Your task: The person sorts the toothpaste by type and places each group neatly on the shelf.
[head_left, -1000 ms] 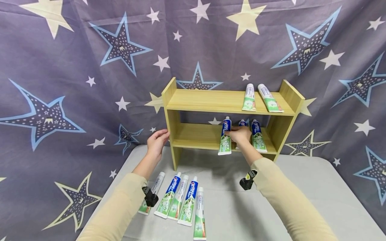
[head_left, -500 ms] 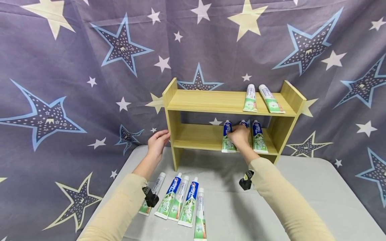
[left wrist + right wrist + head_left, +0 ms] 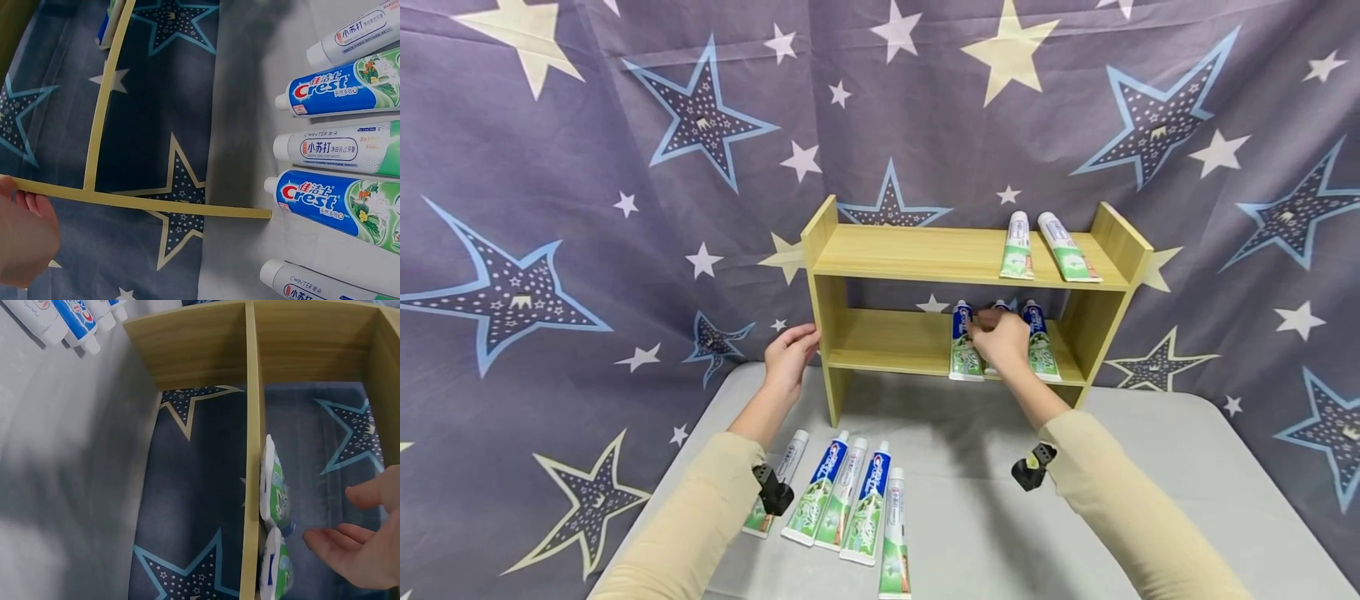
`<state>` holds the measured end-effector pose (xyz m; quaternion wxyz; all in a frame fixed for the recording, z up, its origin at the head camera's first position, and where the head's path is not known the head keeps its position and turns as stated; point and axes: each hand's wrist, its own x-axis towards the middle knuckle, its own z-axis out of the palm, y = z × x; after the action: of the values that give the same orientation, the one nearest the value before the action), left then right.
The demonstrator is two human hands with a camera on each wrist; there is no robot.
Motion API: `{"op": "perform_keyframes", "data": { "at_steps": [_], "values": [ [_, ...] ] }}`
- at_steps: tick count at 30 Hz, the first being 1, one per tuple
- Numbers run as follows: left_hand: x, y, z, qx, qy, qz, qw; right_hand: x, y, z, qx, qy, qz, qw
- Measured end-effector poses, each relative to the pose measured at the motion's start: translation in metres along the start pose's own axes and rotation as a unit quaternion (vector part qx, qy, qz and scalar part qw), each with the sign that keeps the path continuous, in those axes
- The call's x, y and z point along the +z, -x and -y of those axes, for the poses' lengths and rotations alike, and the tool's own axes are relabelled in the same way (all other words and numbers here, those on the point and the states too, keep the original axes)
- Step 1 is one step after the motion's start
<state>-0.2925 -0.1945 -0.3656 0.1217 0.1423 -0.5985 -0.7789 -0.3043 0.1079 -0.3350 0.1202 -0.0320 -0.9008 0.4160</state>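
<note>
My right hand [image 3: 356,540] hovers over the middle shelf, thumb and fingers apart with nothing between them. Just beneath its fingertips lies a blue and green Crest toothpaste tube [image 3: 964,350], flat on that board with its cap toward the back. To its right are two more such tubes; my hand partly hides the middle one, and the rightmost tube [image 3: 1041,346] shows more fully. My left hand [image 3: 787,360] touches the left side panel of the wooden shelf rack [image 3: 178,205] from outside, its fingertips right at the front edge.
Two white and green toothpaste tubes [image 3: 1063,248] lie on the top board at the right. In front of the rack, several tubes, Crest [image 3: 867,504] and white ones [image 3: 895,533], lie in a row on the grey table. A star-patterned curtain [image 3: 587,250] hangs behind.
My right hand has lowered the Crest tube onto the middle shelf, left of the other two, and let go of it. My left hand has stayed at the side panel.
</note>
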Motion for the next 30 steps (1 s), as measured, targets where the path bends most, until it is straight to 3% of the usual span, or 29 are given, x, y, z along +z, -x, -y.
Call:
{"op": "perform_keyframes", "data": {
  "at_steps": [6, 14, 19, 26, 30],
  "values": [
    [0.0, 0.003, 0.0, 0.008, -0.023, -0.013, 0.9996, -0.009, 0.013, -0.007, -0.032, -0.004, 0.0, 0.9995],
    [-0.004, 0.007, 0.006, 0.012, -0.043, -0.033, 0.9985, -0.029, 0.032, -0.025, -0.031, -0.002, 0.004, 0.9995],
    [-0.011, 0.015, 0.013, 0.013, -0.068, -0.041, 0.9968, -0.043, 0.044, -0.043, -0.059, -0.022, -0.034, 0.9974],
    [-0.03, 0.032, 0.034, -0.017, -0.116, -0.012, 0.993, -0.062, 0.058, -0.07, -0.064, -0.001, -0.068, 0.9956],
    [-0.032, 0.042, 0.046, -0.017, -0.137, 0.014, 0.9903, -0.073, 0.062, -0.082, -0.061, 0.01, -0.091, 0.994]
  ]
}}
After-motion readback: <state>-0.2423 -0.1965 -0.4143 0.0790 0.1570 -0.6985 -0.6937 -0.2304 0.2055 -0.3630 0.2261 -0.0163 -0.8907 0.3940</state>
